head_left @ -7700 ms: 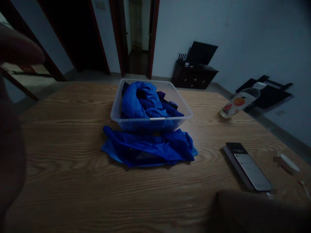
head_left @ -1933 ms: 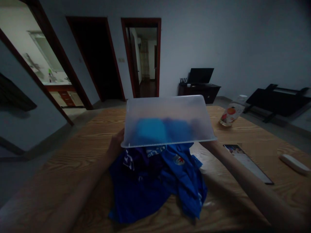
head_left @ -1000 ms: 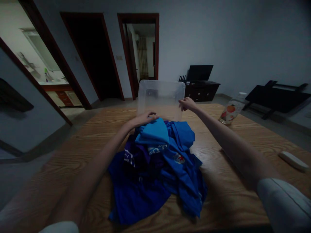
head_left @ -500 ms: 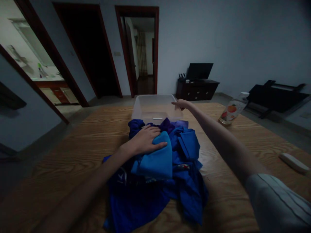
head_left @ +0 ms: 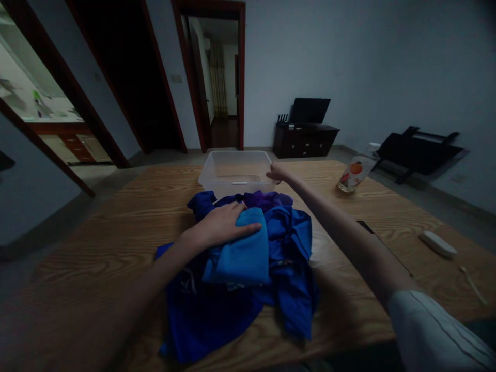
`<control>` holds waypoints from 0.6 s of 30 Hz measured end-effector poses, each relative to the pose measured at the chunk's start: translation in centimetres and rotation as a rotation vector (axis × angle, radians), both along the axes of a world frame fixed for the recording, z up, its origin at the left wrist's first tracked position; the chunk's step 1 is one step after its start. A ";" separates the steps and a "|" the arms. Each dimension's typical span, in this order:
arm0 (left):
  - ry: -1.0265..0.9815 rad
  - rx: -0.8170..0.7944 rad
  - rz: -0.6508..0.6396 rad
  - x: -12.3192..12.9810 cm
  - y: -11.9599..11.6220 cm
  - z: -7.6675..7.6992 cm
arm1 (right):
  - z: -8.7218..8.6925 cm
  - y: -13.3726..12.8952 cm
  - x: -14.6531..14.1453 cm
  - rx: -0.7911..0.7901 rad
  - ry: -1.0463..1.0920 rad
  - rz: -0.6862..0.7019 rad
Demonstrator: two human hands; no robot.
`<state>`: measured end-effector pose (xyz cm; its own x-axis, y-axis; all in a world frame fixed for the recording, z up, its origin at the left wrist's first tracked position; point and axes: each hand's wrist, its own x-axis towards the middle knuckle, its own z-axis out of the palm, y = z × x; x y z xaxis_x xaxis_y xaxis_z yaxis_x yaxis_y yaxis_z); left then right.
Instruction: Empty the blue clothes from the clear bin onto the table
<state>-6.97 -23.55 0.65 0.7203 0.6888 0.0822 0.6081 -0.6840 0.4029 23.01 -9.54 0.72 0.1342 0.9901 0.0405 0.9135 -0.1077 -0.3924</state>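
Observation:
A heap of blue clothes lies crumpled on the wooden table in front of me, with a purple piece at its far side. On top sits a folded light blue garment. My left hand rests on the heap with fingers stretched out, its thumb across the light blue fabric. Just beyond the heap stands a translucent plastic box. My right hand reaches past the clothes and holds the box's right side at the rim. The fingertips there are partly hard to make out in the dim light.
On the wooden table, a bottle with a fruit label stands to the right. Nearer are a white oblong object, a thin pale stick and a dark flat object partly behind my right arm. A low cabinet is by the far wall.
The view has swung slightly right, so more of the table's right side shows. Both hands keep about the same places on the clothes and the box.

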 end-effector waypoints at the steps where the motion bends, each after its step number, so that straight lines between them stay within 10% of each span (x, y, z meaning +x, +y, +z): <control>1: -0.004 0.061 0.013 0.1 0.3 0.2 | -0.3 -0.7 -0.3 0.038 -0.018 -0.013; 9: 0.079 -0.056 0.105 -0.7 5.0 -2.3 | 1.0 -9.9 -5.8 0.611 -0.101 0.285; 14: 0.080 -0.026 0.034 -1.6 5.5 -3.9 | 1.2 -15.0 -8.9 0.311 -0.044 0.899; 18: 0.082 0.078 0.009 -2.2 4.9 -4.1 | -0.5 -14.5 -9.9 0.094 0.096 0.904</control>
